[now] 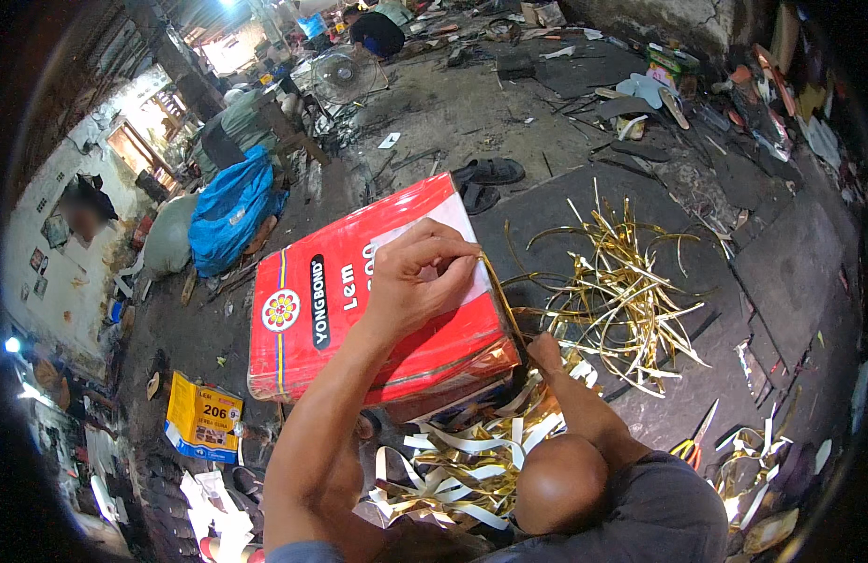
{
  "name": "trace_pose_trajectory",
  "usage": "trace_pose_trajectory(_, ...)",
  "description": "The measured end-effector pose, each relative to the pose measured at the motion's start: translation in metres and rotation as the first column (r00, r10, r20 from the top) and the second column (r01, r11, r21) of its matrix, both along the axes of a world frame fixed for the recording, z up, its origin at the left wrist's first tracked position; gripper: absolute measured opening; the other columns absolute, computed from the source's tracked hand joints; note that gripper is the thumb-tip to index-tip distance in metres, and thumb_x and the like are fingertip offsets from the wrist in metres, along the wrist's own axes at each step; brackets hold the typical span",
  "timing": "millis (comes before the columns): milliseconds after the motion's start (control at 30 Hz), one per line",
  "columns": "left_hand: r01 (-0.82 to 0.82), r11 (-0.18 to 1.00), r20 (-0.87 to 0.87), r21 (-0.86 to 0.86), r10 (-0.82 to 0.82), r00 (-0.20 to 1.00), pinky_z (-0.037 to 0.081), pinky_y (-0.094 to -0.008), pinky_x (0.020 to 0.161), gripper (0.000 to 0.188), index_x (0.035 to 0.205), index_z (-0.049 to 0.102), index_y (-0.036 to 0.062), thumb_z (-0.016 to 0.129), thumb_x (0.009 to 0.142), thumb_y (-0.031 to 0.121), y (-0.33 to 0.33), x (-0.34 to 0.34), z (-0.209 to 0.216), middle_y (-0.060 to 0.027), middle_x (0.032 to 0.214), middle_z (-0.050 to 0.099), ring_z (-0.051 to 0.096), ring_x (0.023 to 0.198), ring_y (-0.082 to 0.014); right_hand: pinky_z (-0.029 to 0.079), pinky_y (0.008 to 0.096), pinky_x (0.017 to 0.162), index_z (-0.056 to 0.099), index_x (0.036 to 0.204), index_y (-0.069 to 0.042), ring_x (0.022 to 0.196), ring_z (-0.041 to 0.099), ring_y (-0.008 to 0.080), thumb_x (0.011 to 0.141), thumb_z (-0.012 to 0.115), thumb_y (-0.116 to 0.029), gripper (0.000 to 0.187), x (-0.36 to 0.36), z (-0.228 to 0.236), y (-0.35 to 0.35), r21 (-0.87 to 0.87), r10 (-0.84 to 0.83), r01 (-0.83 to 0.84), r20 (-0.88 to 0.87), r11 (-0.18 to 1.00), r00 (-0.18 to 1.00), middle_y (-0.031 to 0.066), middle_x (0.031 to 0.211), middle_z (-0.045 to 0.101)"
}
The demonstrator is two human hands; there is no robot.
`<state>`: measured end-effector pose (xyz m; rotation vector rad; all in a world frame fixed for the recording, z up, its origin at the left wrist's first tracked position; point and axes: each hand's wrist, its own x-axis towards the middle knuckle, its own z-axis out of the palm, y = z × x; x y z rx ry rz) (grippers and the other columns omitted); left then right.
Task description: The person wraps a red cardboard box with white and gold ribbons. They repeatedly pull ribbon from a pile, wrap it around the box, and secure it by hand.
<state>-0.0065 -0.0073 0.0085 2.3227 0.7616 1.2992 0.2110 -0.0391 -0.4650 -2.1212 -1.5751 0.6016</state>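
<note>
While the red box [443, 349] sits tilted before us and serves as our landmark, we hold both hands at its right side. Our left hand [422, 272] reaches over its top face, thumb and fingertips pressed together at the right edge; whatever they may pinch is too small to make out. Our right hand [544, 355] is lower, just beside the box's near right corner, its fingers curled out of sight, so we cannot tell whether it grips anything. A narrow dark-gold band [506, 305] runs along that right edge, between our hands; we cannot tell whether it is loose or part of the box.

To the right of the box lies a tangled heap of gold strips [631, 296]; on its near side lie more gold and white strips [462, 479]. We judge these strips light, springy and rather slippery on their glossy side, apt to snag one another and crease if bent sharply, so one is best taken near an end, between thumb and fingertip. The box looks stiff and smooth-faced; its weight we cannot tell, and its edges seem the surer hold. Scissors [700, 433] lie well to its lower right.
</note>
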Motion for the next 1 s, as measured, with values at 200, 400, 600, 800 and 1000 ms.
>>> trace_pose_trajectory(200,0.048,0.977,-0.125,0.207,-0.022,0.992,0.059,-0.0287,0.066,0.020,0.105,0.079,0.0054,0.075,0.086,-0.002,-0.001,-0.006,-0.001,-0.0075,0.096,0.071,0.070,0.076,-0.0161,0.061,0.0428,0.072,0.079,0.085,-0.004,0.085,0.076,0.0340,0.075,0.070,-0.011,0.015,0.013,-0.020,0.000,0.080,0.065,-0.072,0.094,0.994,0.993,0.0191,0.089,0.076)
trace_pose_trajectory(400,0.061,0.976,-0.135,0.209,-0.033,0.990,0.060,-0.0296,0.067,0.022,0.106,0.078,0.0046,0.076,0.086,-0.003,-0.004,-0.015,-0.005,-0.0091,0.098,0.071,0.071,0.080,-0.0196,0.058,0.0535,0.083,0.067,0.106,0.007,0.096,0.072,0.0474,0.086,0.065,-0.013,0.029,0.014,0.045,-0.015,-0.014,-0.188,0.188,-0.159,0.982,0.969,0.0341,0.096,0.071)
trace_pose_trajectory(600,0.057,0.951,-0.149,0.303,-0.012,0.989,0.057,-0.0345,0.072,0.020,0.107,0.077,0.0033,0.077,0.087,-0.002,-0.006,-0.002,-0.002,-0.0111,0.095,0.069,0.068,0.084,-0.0256,0.057,0.0586,0.087,0.063,0.111,0.005,0.103,0.071,0.0481,0.091,0.059,-0.014,0.028,0.040,0.040,-0.016,-0.157,-0.323,0.304,-0.110,0.940,0.940,0.0314,0.105,0.072)
trace_pose_trajectory(800,-0.019,0.896,-0.362,0.443,0.198,0.911,0.047,-0.0463,0.099,0.033,0.121,0.075,0.0119,0.071,0.091,0.025,-0.015,-0.022,-0.004,-0.0072,0.111,0.069,0.060,0.115,-0.0326,0.055,0.0585,0.091,0.054,0.123,0.007,0.106,0.069,0.0502,0.090,0.063,-0.021,0.045,0.030,0.051,-0.019,-0.201,-0.250,0.239,-0.031,0.950,0.968,0.0337,0.111,0.070)
trace_pose_trajectory(1000,-0.151,0.891,-0.372,0.429,0.327,0.869,0.046,-0.0495,0.106,0.043,0.128,0.072,0.0133,0.072,0.090,0.033,-0.039,-0.010,0.006,-0.0114,0.132,0.064,0.054,0.129,-0.0328,0.059,0.0514,0.085,0.056,0.127,-0.003,0.098,0.073,0.0438,0.096,0.059,-0.021,0.036,0.030,0.063,-0.041,-0.199,0.003,0.037,0.197,0.979,0.980,0.0298,0.099,0.073)
